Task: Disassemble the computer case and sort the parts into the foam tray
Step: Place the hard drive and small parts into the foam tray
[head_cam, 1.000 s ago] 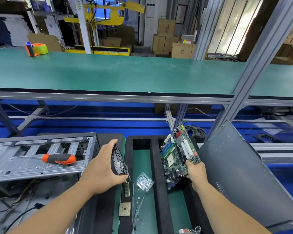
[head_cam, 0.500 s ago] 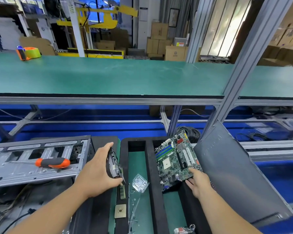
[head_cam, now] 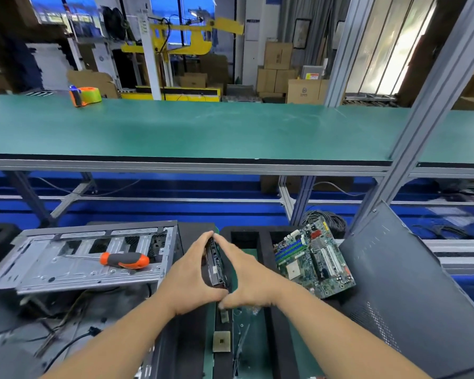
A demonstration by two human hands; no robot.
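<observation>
On the left, an orange-and-grey-handled screwdriver (head_cam: 123,260) lies on the open silver metal computer case (head_cam: 74,261). Just right of it, the left hand (head_cam: 188,277) and the right hand (head_cam: 246,277) curl their fingers round a dark flat expansion card (head_cam: 215,265), holding it on edge over the black foam tray (head_cam: 266,269). Farther right, a green motherboard (head_cam: 314,261) rests tilted in the tray, beside a leaning grey side panel (head_cam: 411,291).

Right of my hands, a green motherboard (head_cam: 314,259) with blue slots — left, a screwdriver (head_cam: 125,260) handled in orange and grey — black foam tray (head_cam: 281,343) beneath.
</observation>
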